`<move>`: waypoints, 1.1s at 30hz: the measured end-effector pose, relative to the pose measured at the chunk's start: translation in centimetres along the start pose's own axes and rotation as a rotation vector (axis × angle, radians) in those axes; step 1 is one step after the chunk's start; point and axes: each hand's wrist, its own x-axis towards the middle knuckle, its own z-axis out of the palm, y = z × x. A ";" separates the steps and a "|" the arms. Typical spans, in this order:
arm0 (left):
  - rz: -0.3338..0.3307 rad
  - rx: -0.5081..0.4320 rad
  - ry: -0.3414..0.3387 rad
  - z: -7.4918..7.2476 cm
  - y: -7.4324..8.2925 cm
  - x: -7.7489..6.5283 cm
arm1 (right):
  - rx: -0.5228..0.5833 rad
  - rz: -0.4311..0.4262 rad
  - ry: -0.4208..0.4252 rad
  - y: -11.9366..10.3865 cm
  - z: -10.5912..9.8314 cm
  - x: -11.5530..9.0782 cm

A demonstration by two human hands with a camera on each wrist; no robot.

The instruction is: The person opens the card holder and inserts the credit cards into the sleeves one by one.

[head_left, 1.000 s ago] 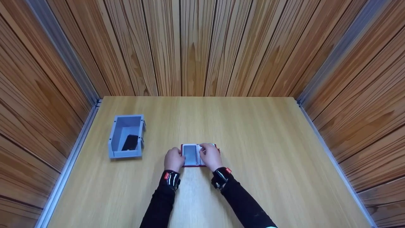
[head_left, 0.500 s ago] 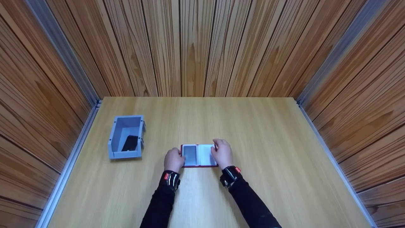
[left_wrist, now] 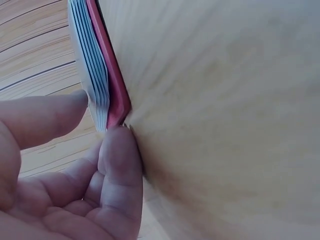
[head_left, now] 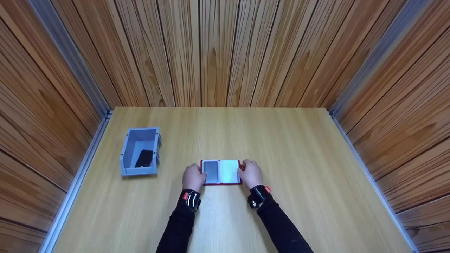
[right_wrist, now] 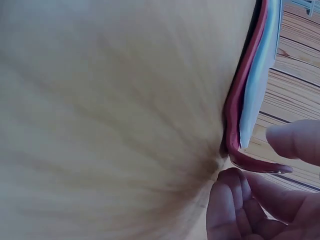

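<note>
A small red card holder (head_left: 229,171) lies spread flat on the table, its clear and pale sleeves facing up. At its left edge my left hand (head_left: 193,177) pinches it; in the left wrist view the thumb (left_wrist: 65,112) presses the stacked sleeves (left_wrist: 92,65) while curled fingers meet the red cover's corner. My right hand (head_left: 251,174) is at the right edge, where a red strap (right_wrist: 260,166) sticks out. Seen from the right wrist, curled fingers (right_wrist: 230,200) lie under this strap and the thumb (right_wrist: 292,140) is above it; whether the thumb touches is unclear.
A grey-blue plastic bin (head_left: 139,171) stands on the table (head_left: 281,147) at the left, with a flat black object (head_left: 144,158) inside. Wood-panelled walls (head_left: 214,52) enclose the table at the back and both sides.
My right hand has moved right, from over the right-hand sleeves to the holder's right edge, uncovering the pale sleeve. The left hand has stayed at the left edge.
</note>
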 end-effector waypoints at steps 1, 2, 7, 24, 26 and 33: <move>0.009 0.000 0.013 0.0 0.0 -0.1 | -0.002 0.007 -0.010 0.0 0.0 0.0; 0.011 0.002 0.022 0.0 0.0 -0.1 | -0.002 0.015 -0.021 -0.1 -0.1 0.0; -0.005 0.022 0.030 -0.2 0.4 -0.3 | -0.028 0.044 -0.065 -0.2 -0.2 0.1; -0.025 0.041 -0.005 -0.5 0.8 0.0 | -0.053 0.023 -0.056 0.1 0.2 0.2; -0.030 0.036 -0.008 -0.5 0.9 0.1 | -0.050 0.024 -0.055 0.0 0.1 0.2; -0.036 0.048 -0.024 -0.6 1.0 0.1 | -0.044 0.027 -0.067 0.0 0.0 0.1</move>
